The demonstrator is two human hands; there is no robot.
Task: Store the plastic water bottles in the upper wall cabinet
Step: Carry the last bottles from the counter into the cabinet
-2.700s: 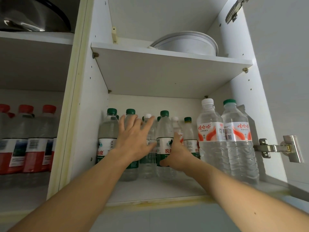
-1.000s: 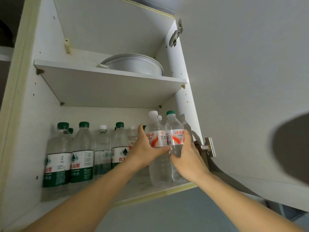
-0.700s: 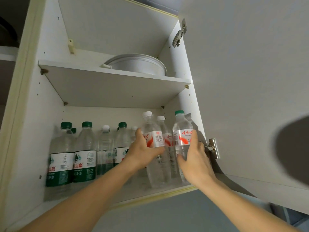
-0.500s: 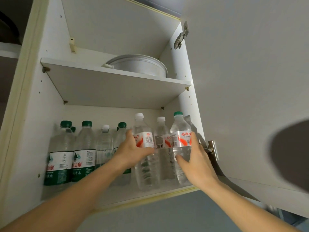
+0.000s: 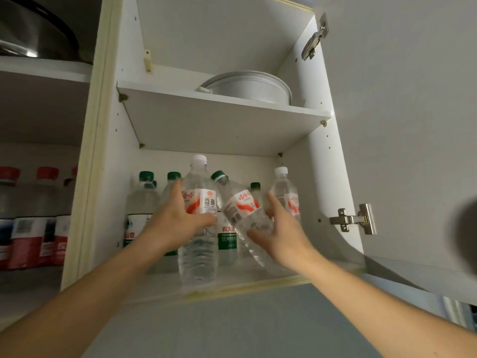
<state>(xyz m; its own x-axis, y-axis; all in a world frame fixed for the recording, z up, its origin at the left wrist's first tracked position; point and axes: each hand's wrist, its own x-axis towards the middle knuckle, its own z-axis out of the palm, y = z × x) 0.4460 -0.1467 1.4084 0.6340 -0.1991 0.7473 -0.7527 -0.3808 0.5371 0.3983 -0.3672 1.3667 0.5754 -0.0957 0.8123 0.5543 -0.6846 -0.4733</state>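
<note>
Both hands on bottles at the lower shelf of the open white wall cabinet point(image 5: 333, 177)!

Left hand point(image 5: 178, 223) has its grip wrapped round an upright clear plastic bottle with a white cap and red-orange label point(image 5: 197, 228); right hand point(image 5: 281, 239) cups a tilted green-capped clear bottle point(image 5: 240, 210), leaning left. Another white-capped bottle point(image 5: 286, 192) stands just right; green-labelled bottles point(image 5: 143, 208) line up behind. A round grey metal pan point(image 5: 247, 86) sits on the shelf above.

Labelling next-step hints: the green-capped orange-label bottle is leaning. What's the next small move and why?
Probably tip it upright with the right hand. The green-capped orange-label bottle leans left, its neck against the white-capped bottle that the left hand grips upright on the lower shelf. Standing, it would fit beside it.
</note>
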